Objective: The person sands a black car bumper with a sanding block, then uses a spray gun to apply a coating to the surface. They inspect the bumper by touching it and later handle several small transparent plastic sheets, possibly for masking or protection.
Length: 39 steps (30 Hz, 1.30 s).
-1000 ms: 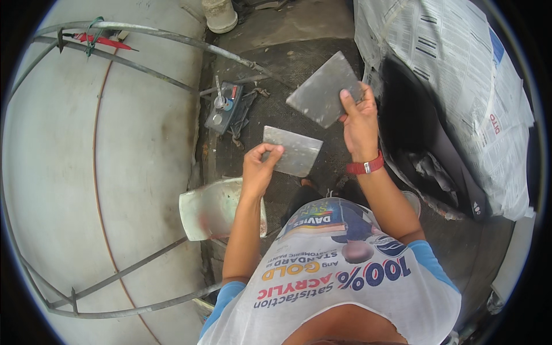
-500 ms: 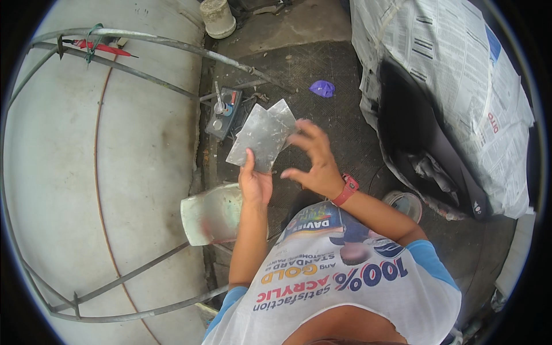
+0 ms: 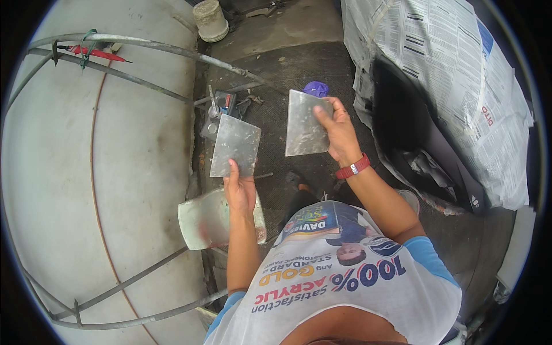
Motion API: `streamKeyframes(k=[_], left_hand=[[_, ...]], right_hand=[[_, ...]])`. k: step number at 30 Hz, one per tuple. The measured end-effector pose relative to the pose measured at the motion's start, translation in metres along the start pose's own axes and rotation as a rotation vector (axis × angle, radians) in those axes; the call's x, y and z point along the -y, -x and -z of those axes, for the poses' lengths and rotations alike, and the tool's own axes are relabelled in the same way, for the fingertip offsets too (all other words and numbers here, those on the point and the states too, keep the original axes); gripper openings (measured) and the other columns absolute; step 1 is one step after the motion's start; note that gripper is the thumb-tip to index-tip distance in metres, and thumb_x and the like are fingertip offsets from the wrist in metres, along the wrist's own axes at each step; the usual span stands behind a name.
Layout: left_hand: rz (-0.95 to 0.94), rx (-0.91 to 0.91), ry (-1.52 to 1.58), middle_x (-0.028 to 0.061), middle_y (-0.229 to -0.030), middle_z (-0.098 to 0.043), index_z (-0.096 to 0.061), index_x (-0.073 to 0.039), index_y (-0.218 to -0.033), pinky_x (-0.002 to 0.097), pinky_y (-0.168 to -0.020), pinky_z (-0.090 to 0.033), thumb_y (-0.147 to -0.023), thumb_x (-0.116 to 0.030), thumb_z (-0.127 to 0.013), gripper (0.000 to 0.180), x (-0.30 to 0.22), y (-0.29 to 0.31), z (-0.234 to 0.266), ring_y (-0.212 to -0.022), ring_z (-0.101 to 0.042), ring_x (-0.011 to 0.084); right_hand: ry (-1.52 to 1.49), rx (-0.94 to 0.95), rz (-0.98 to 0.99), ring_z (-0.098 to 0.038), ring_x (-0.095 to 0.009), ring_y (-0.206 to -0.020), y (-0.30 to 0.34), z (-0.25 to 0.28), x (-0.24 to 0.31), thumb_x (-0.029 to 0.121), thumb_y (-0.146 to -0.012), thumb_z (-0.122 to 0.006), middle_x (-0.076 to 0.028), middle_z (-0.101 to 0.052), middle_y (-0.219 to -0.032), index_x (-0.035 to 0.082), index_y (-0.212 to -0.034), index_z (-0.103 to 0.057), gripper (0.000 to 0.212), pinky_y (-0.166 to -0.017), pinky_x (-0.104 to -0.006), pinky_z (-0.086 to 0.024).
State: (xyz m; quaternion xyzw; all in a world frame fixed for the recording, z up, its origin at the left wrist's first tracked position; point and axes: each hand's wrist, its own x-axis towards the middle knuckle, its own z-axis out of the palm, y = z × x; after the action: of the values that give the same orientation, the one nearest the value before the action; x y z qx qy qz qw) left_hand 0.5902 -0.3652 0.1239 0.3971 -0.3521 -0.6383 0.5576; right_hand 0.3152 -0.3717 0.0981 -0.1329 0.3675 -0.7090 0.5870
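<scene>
Each of my hands grips one flat grey rectangular plate with pale smudges on its face. The left plate (image 3: 236, 144) tilts a little, and my left hand (image 3: 240, 192) pinches its lower edge with the thumb on top. A gap separates it from the right plate (image 3: 302, 126), which stands nearly upright. Along that one's right edge, my right hand (image 3: 340, 129) is closed with the thumb across the face and the other fingers mostly behind. A red watch sits on my right wrist. What the plates are made of I cannot tell.
Below my left hand stands a pale green plastic seat (image 3: 198, 221). A dark box with a brush and can (image 3: 214, 110) lies past the left plate. Curved metal tubing (image 3: 155, 39) spans the left. Newspaper-wrapped bodywork (image 3: 437, 63) fills the right. A purple crumpled thing (image 3: 315, 88) and a white bucket (image 3: 210, 22) are farther off.
The two plates, overlapping in my left hand before, are now apart. My right hand, earlier open beside them, has taken one and moved up and right. My left hand has shifted slightly left.
</scene>
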Motion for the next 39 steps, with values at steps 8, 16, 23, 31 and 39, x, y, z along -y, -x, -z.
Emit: streamKeyframes(k=[8,16,23,31,39], left_hand=[[0.087,0.301,0.114,0.0201,-0.171,-0.038,-0.029,0.003,-0.167,0.052,-0.131,-0.029,-0.108,-0.071,-0.044,0.096,0.015,0.021,-0.011,-0.158,-0.038,0.0344],[0.416,0.262,-0.443,0.0113,-0.145,-0.065,-0.047,0.002,-0.16,0.0348,-0.113,-0.046,-0.109,-0.036,-0.067,0.067,-0.03,0.008,-0.021,-0.128,-0.062,0.0168],[-0.007,0.055,-0.805,0.0079,-0.114,-0.079,-0.074,0.004,-0.125,0.033,-0.093,-0.055,-0.105,-0.031,-0.074,0.04,-0.032,0.008,-0.054,-0.104,-0.071,0.014],[-0.013,0.284,-0.92,0.0066,-0.103,-0.08,-0.075,0.002,-0.117,0.0342,-0.085,-0.056,-0.101,-0.018,-0.078,0.026,-0.034,0.015,-0.064,-0.094,-0.07,0.0123],[0.219,0.431,-0.625,0.0035,-0.112,-0.076,-0.071,0.0,-0.128,0.0333,-0.09,-0.055,-0.107,-0.024,-0.073,0.032,-0.041,0.022,-0.052,-0.102,-0.067,0.0126]], right_hand=[[0.18,0.151,-0.1,-0.066,-0.014,-0.108,0.011,-0.026,-0.021,0.008,-0.093,-0.084,-0.006,-0.067,-0.118,0.006,-0.133,-0.055,0.05,-0.095,-0.0323,-0.057],[0.758,0.454,0.139,-0.069,-0.017,-0.104,0.02,-0.034,0.01,0.018,-0.091,-0.083,-0.006,-0.072,-0.11,0.011,-0.13,-0.059,0.046,-0.093,-0.038,-0.055],[0.498,0.021,0.192,-0.07,-0.018,-0.096,0.024,-0.033,-0.018,0.013,-0.095,-0.079,-0.013,-0.072,-0.109,0.005,-0.129,-0.055,0.042,-0.086,-0.0356,-0.057],[0.733,0.333,0.268,-0.061,-0.013,-0.096,0.041,-0.044,0.002,0.013,-0.096,-0.077,-0.006,-0.066,-0.103,0.008,-0.127,-0.056,0.038,-0.086,-0.0326,-0.052],[1.016,0.635,0.185,-0.063,-0.012,-0.091,0.034,-0.06,0.059,0.014,-0.096,-0.075,-0.008,-0.068,-0.106,0.007,-0.126,-0.057,0.037,-0.081,-0.0322,-0.051]])
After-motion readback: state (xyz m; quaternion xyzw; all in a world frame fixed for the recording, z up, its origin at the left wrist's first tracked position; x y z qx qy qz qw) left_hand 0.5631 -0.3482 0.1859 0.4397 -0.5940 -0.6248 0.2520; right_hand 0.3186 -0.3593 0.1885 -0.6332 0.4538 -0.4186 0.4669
